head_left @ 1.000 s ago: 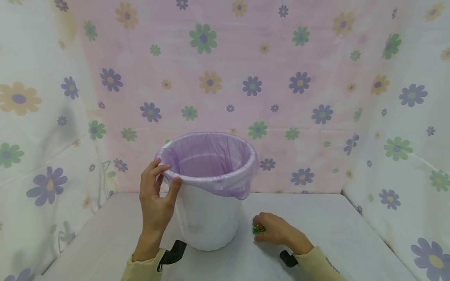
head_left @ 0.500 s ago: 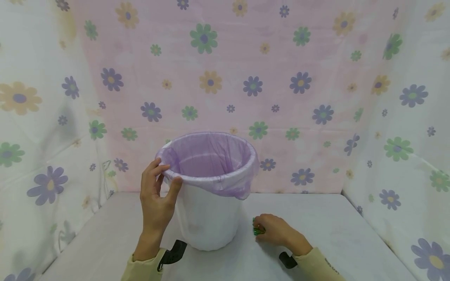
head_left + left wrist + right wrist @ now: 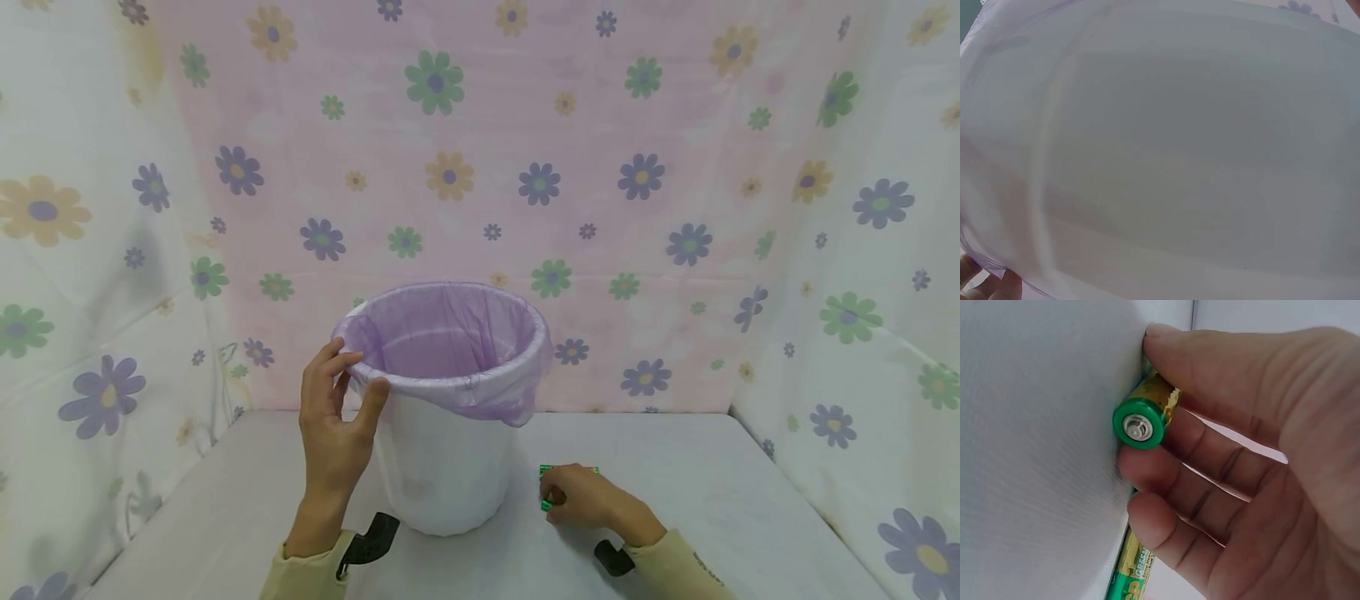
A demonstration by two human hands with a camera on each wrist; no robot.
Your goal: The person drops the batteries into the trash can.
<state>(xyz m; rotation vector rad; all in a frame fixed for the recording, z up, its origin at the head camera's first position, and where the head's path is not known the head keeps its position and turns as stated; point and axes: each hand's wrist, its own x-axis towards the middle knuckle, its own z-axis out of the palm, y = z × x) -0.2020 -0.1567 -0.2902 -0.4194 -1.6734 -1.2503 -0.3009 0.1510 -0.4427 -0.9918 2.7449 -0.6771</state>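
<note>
One battery (image 3: 1144, 412) sits in the curled thumb and fingers of the right hand (image 3: 588, 497) against the white table (image 3: 660, 450), a second battery (image 3: 1132, 565) just beyond, while the left hand (image 3: 337, 437) pinches the lined rim (image 3: 450, 382) of the bin (image 3: 442, 467); a firm mid-barrel grip likely avoids dragging the neighbour.

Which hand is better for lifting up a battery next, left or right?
Probably the right hand. Its thumb and fingers are around one battery, and a second battery lies close by. The left hand is holding the rim of the white bin, away from the batteries.
</note>
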